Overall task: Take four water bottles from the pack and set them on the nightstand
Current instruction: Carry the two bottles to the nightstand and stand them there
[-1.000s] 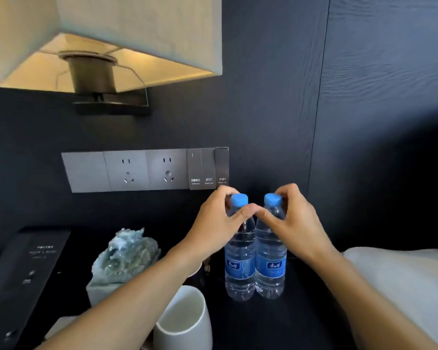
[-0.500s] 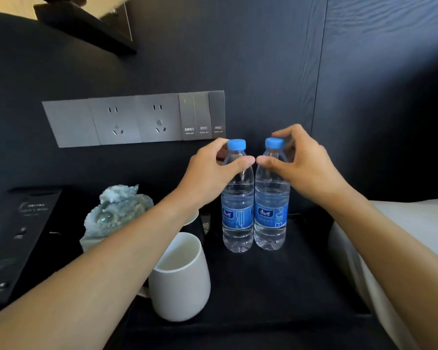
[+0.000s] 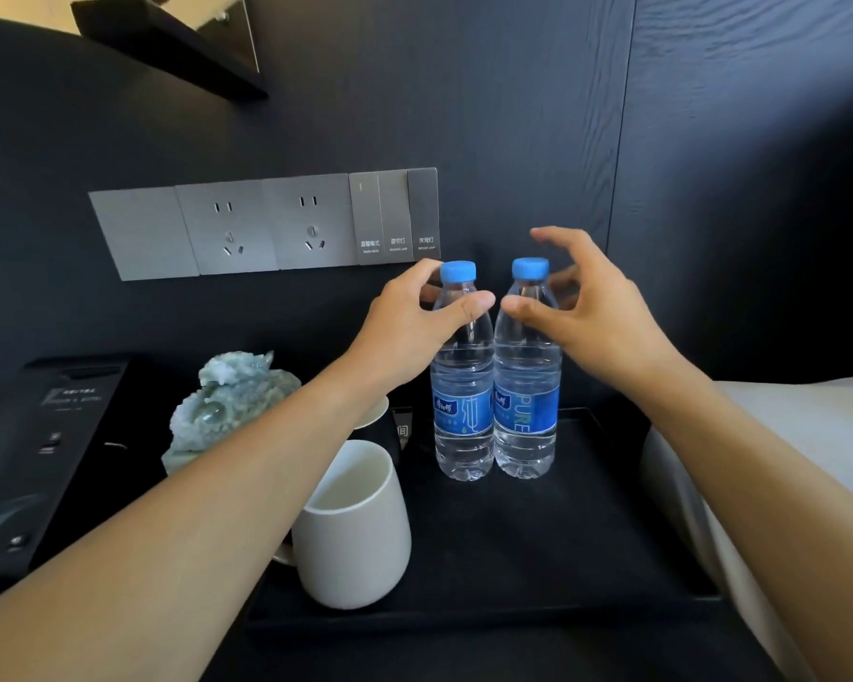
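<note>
Two clear water bottles with blue caps and blue labels stand upright, side by side and touching, at the back of a black tray [image 3: 538, 534] on the nightstand. My left hand [image 3: 414, 332] curls around the neck of the left bottle [image 3: 464, 415], thumb in front and fingers behind. My right hand [image 3: 592, 312] hovers by the neck of the right bottle [image 3: 528, 406] with its fingers spread apart and lifted off; only the thumb tip overlaps the bottle. No bottle pack is in view.
A white mug [image 3: 355, 543] stands on the tray's front left, under my left forearm, with a second mug [image 3: 378, 411] behind it. A pale green stone ornament [image 3: 232, 401] and a black device [image 3: 45, 460] are at left. Wall sockets [image 3: 267, 224] behind; bedding [image 3: 784, 460] at right.
My right hand has opened and drawn back from the right bottle's neck. The view has tilted down since one second ago, so the lamp shade has left the frame. Both bottles stay in place.
</note>
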Tool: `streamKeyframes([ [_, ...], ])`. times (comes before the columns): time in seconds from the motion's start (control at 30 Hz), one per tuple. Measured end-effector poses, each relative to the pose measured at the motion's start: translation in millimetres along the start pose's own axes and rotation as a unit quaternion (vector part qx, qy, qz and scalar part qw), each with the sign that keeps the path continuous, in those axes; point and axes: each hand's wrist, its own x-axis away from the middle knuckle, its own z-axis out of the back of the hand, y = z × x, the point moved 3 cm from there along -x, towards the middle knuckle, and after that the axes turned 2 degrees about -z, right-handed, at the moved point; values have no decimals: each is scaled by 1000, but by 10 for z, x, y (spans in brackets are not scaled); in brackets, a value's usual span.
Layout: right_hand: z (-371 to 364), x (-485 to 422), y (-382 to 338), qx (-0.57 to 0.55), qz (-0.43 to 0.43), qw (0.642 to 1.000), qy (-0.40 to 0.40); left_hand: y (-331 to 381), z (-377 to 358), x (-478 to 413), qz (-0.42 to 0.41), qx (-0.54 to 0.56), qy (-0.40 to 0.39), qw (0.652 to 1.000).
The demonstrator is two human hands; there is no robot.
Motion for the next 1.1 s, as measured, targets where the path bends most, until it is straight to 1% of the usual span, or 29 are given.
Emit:
streamKeyframes([
  [0.17,43,7,5,-44,8,997,-68,-13,-22,27,11,28,6,1000],
  [0.23,49,-6,-2,-22,12,998,-54,-19,-34,34,15,35,8,999],
  [0.33,-2,26,-32,31,7,999,7,-19,-52,23,15,38,13,999],
  [0.4,-34,66,-68,67,15,997,27,-18,-65,20,11,31,17,999],
  [0.47,0,79,-96,61,17,998,9,-20,-69,30,14,32,21,999],
  [0.57,123,40,-71,12,-2,998,-65,-11,-67,56,27,39,16,999],
  [0.63,175,30,-44,-1,-9,996,-87,4,-67,61,28,33,16,999],
  [0.7,159,43,-49,13,-10,998,-53,15,-70,64,29,26,19,999],
  [0.8,49,101,-83,72,-10,997,41,14,-73,72,34,27,23,999],
  [0.87,5,128,-111,116,0,991,65,19,-72,78,32,28,23,999],
  [0.93,37,113,-120,111,-3,993,27,20,-69,83,30,29,22,999],
  [1.03,153,71,-72,65,-42,991,-107,25,-69,92,35,33,19,999],
  [1.07,173,69,-52,66,-47,987,-137,29,-71,93,35,32,17,999],
  [1.1,180,69,-31,70,-49,985,-148,34,-70,92,36,30,16,999],
])
